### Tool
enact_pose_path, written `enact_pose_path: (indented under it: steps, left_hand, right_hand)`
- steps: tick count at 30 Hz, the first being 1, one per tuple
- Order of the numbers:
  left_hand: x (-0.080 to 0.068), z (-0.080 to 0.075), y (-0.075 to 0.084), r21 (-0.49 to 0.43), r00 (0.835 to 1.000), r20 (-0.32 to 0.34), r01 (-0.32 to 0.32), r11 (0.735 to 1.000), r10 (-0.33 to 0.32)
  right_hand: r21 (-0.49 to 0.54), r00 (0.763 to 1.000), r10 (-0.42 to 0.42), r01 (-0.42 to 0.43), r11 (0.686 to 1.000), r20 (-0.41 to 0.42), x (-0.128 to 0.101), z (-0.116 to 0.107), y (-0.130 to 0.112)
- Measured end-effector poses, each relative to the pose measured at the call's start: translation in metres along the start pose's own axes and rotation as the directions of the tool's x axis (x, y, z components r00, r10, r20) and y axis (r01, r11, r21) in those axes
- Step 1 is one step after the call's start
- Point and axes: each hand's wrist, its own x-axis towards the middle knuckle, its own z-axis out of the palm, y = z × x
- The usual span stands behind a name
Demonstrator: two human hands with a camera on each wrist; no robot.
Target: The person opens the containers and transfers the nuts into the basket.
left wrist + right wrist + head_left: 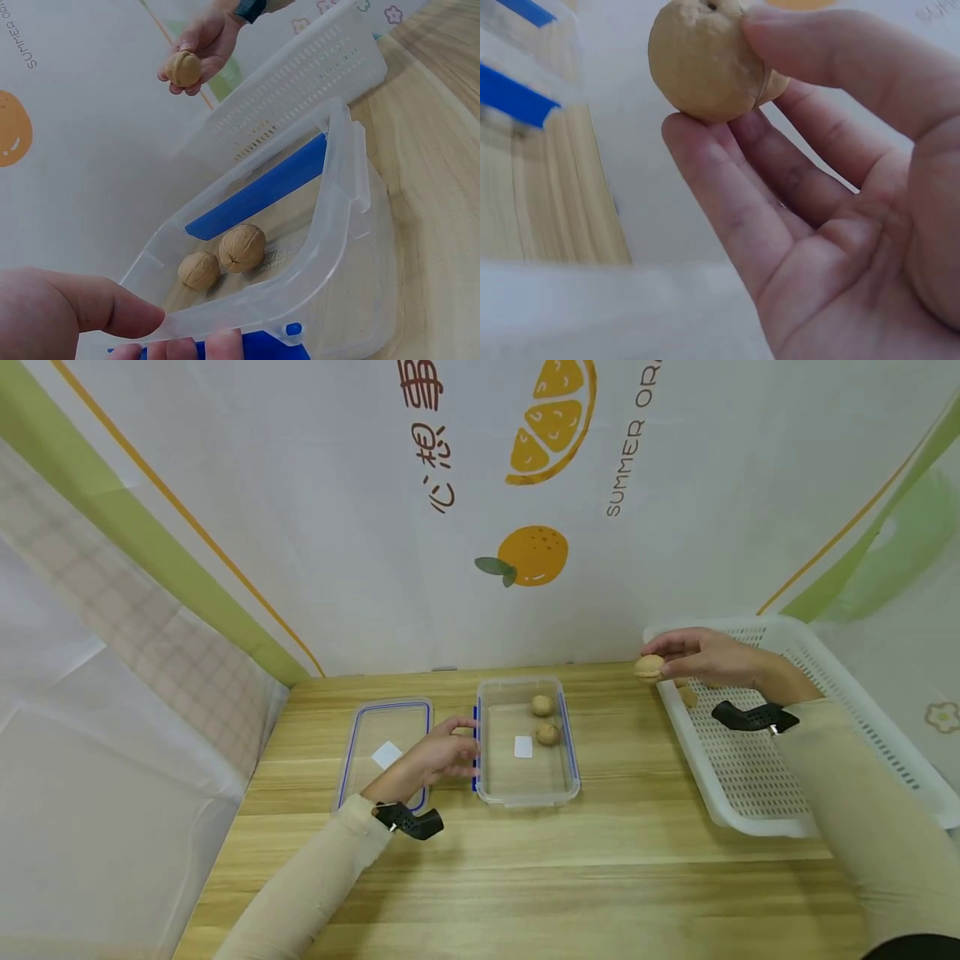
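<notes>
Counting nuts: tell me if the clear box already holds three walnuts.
No, the box holds two walnuts; the right hand pinches another.

A wooden table (pixel 525 877) stands against a white backdrop (pixel 315 510) printed with oranges and the words "SUMMER OR", and a clear lid (pixel 382 747) with blue trim lies flat on it, left of centre.

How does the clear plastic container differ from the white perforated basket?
The clear plastic container is see-through with blue latches; the white perforated basket is opaque with holes. The container is smaller, at the table's middle, with two walnuts inside; the basket sits at the right edge. The left hand holds the container. Both are rectangular and open-topped.
</notes>
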Motion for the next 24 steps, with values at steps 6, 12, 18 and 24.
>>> enact_pose_path:
  steps: [6,12,18,24]
  left_hand:
    - [-0.001,0.001,0.0,-0.006,1.0,-0.002,-0.001,1.0,0.001]
    - [-0.001,0.001,0.001,-0.009,1.0,-0.006,-0.001,1.0,0.0]
    - [0.0,-0.001,-0.001,0.0,1.0,0.004,-0.007,1.0,0.007]
    - [-0.001,-0.001,-0.001,-0.013,1.0,0.007,0.009,1.0,-0.009]
  right_hand:
    - [-0.022,0.997,0.032,-0.034,0.999,-0.071,-0.021,-0.012,0.011]
    - [-0.014,0.994,0.041,-0.043,0.999,-0.099,-0.037,-0.023,0.018]
    - [0.032,0.994,0.062,-0.06,0.998,-0.094,-0.052,-0.032,0.026]
    - [0.09,0.994,0.068,-0.06,0.994,-0.083,-0.062,-0.04,0.037]
